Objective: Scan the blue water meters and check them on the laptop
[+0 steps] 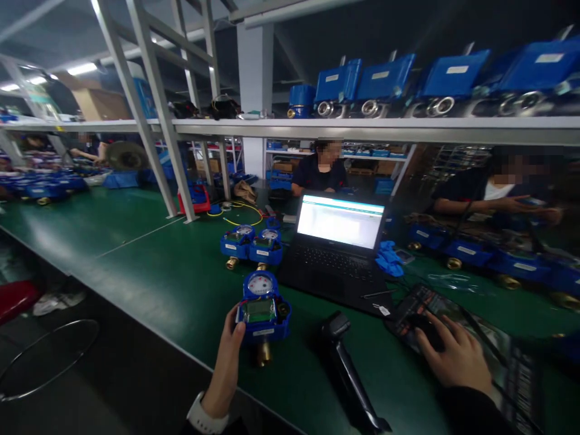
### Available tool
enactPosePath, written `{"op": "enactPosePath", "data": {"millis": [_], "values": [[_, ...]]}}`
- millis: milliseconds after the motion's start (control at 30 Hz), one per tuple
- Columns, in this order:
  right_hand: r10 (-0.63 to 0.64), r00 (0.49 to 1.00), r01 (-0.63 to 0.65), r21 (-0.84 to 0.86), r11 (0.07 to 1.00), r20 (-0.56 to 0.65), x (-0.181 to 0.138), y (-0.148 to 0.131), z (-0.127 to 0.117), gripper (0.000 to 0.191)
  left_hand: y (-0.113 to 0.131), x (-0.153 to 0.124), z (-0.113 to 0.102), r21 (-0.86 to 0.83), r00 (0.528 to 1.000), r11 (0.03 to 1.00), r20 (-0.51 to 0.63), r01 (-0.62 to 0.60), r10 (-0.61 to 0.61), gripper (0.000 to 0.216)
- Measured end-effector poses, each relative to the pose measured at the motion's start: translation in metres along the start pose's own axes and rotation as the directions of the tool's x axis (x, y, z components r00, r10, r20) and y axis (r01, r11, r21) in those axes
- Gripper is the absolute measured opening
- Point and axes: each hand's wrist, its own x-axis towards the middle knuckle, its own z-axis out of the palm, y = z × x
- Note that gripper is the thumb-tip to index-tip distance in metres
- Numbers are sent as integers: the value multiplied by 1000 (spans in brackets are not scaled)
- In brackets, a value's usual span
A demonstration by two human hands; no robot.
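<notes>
My left hand [229,344] grips the left side of a blue water meter [265,331], thumb in front and the other fingers partly hidden. The meter has a round dial, a small display on a green circuit board and a brass fitting pointing towards me. My right hand [457,353] rests over a black computer mouse [428,331] on a patterned mouse pad [496,338]. Between my hands lies a black barcode scanner [347,368]. Behind it stands an open laptop [338,266] with its screen lit. Two similar blue meters [251,244] sit left of the laptop.
A row of blue meters [469,249] runs along the right, with a person [493,187] behind. Another person [319,172] sits beyond the laptop. Large blue meters [385,78] line the overhead shelf [290,128]. Metal posts [156,121] rise from the green table [149,266].
</notes>
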Motion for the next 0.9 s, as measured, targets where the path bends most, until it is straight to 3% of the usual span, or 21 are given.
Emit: {"op": "enactPosePath", "data": {"millis": [167,467,700,900], "values": [[-69,997,69,2,998,-26,2,-3,-3,63,13,-1,10,18,997,997,-27,79,-78,81],[-118,992,117,-10,993,-44,3,0,-2,54,12,4,15,-54,994,994,-45,95,-98,74],[-130,986,132,13,991,-103,4,-5,-3,52,4,1,17,-157,994,981,10,113,-113,70],[-42,998,45,50,998,-55,4,-9,-7,47,0,-10,42,-185,970,958,144,218,-193,71]]}}
